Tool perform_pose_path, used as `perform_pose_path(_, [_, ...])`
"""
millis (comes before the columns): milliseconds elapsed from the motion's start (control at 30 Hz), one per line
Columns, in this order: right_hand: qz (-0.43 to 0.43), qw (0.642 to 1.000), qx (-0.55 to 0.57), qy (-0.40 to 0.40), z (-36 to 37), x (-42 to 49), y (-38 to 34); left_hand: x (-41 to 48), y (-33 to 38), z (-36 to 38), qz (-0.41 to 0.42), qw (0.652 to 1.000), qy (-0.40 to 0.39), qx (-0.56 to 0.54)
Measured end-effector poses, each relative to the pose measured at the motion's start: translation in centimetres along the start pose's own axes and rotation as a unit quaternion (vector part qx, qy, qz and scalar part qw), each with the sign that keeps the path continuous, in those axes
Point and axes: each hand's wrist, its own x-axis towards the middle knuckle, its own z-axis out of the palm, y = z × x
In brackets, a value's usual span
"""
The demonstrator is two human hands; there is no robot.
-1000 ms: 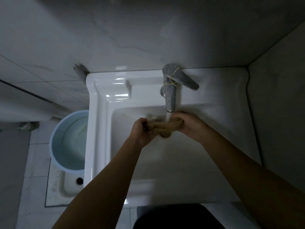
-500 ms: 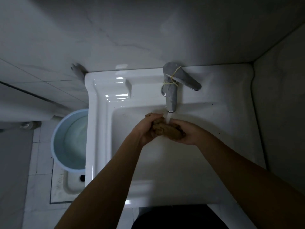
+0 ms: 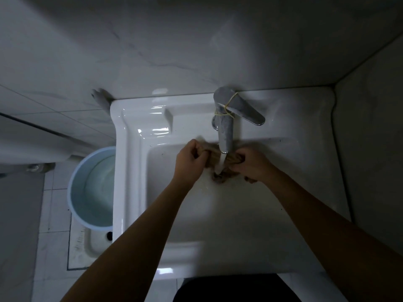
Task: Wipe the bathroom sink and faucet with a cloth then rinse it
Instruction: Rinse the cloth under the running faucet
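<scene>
A white rectangular sink (image 3: pixel 135 171) fills the middle of the view, set into a tiled corner. Its chrome faucet (image 3: pixel 224 131) has a rubber band around the base, its lever is turned to the right, and water runs from the spout. Under the stream a brown cloth (image 3: pixel 212 154) is stretched between my hands over the basin. My left hand (image 3: pixel 188 159) grips the cloth's left end. My right hand (image 3: pixel 250 165) grips its right end, and a wet fold hangs down below the stream near the drain.
A light blue bucket (image 3: pixel 76 186) holding water stands on the floor left of the sink, above a white floor drain pan (image 3: pixel 93 243). Grey tiled walls close in at the back and right. A dark shape lies below the sink's front edge.
The hands were together, bunching the cloth under the spout; now they have pulled apart and the cloth is stretched out between them under the running water.
</scene>
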Motion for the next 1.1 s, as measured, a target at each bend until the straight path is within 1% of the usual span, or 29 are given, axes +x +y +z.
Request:
perform_pose_path(100, [-0.012,0.999,-0.045,-0.006,-1.1,0.3,-0.6,0.0,0.2,0.3,-0.001,0.999,-0.013,0.033])
perform_pose_path(200, [0.000,0.999,-0.017,-0.028,-1.7,0.3,-1.1,0.3,0.5,0.6,-0.043,0.997,-0.012,0.069])
perform_pose_path(300, [0.021,0.996,0.008,-0.085,-1.5,0.3,-0.9,0.6,0.9,0.4,-0.087,0.987,-0.028,0.135])
perform_pose_path(333, [0.030,0.995,0.030,-0.095,-1.4,0.3,-1.0,0.6,1.1,0.2,-0.110,0.978,-0.052,0.169])
perform_pose_path(367, [0.043,0.991,0.077,-0.096,-1.1,0.4,-0.9,0.7,1.0,0.1,-0.136,0.968,-0.082,0.194])
perform_pose_path(400, [0.066,0.983,0.142,-0.095,-0.9,0.6,-0.9,0.7,0.8,-0.1,-0.170,0.959,-0.113,0.195])
perform_pose_path(433, [0.093,0.967,0.216,-0.102,-0.7,0.8,-0.7,0.7,0.6,-0.1,-0.209,0.955,-0.141,0.158])
perform_pose_path(467, [0.114,0.945,0.284,-0.120,-0.7,0.7,-0.8,0.5,0.4,-0.2,-0.251,0.951,-0.159,0.089])
perform_pose_path(500, [0.120,0.923,0.337,-0.142,-0.7,0.8,-0.6,0.4,-0.1,-0.2,-0.280,0.946,-0.161,0.017])
perform_pose_path(533, [0.120,0.908,0.367,-0.160,-0.6,0.9,-0.6,0.2,-0.5,-0.3,-0.291,0.943,-0.156,-0.042])
perform_pose_path(567, [0.116,0.902,0.381,-0.167,-0.4,1.2,-0.4,0.1,-0.6,-0.3,-0.290,0.942,-0.148,-0.088])
perform_pose_path(633, [0.105,0.915,0.362,-0.144,0.1,1.5,0.1,0.0,-0.7,-0.5,-0.279,0.937,-0.133,-0.164])
perform_pose_path(700, [0.104,0.940,0.306,-0.110,0.1,1.6,0.5,0.1,-0.7,-0.5,-0.261,0.929,-0.135,-0.224])
perform_pose_path(733, [0.101,0.953,0.266,-0.107,0.1,1.5,0.6,0.0,-0.6,-0.6,-0.253,0.926,-0.137,-0.244])
perform_pose_path(767, [0.090,0.967,0.214,-0.107,0.1,1.4,0.7,0.0,-0.6,-0.6,-0.248,0.924,-0.139,-0.258])
perform_pose_path(833, [0.069,0.991,0.076,-0.085,0.2,1.4,0.9,0.1,-0.5,-0.7,-0.240,0.927,-0.137,-0.255])
perform_pose_path(867, [0.054,0.997,0.009,-0.055,0.4,1.4,1.0,0.1,-0.3,-0.7,-0.239,0.930,-0.136,-0.243])
perform_pose_path(900, [0.042,0.998,-0.031,-0.016,0.6,1.7,1.4,0.2,-0.2,-0.8,-0.238,0.934,-0.135,-0.231])
perform_pose_path(933, [0.047,0.998,-0.036,0.018,0.8,1.8,1.8,0.2,-0.1,-0.8,-0.238,0.937,-0.131,-0.220])
perform_pose_path(967, [0.056,0.997,-0.013,0.048,0.9,2.0,2.1,0.2,0.0,-0.8,-0.240,0.939,-0.126,-0.213])
perform_pose_path(1000, [0.072,0.995,0.025,0.057,0.8,1.9,2.2,0.3,0.2,-0.9,-0.244,0.939,-0.116,-0.211])
perform_pose_path(1100, [0.120,0.976,0.178,0.018,1.0,1.5,2.3,0.5,0.3,-0.9,-0.276,0.930,-0.065,-0.233])
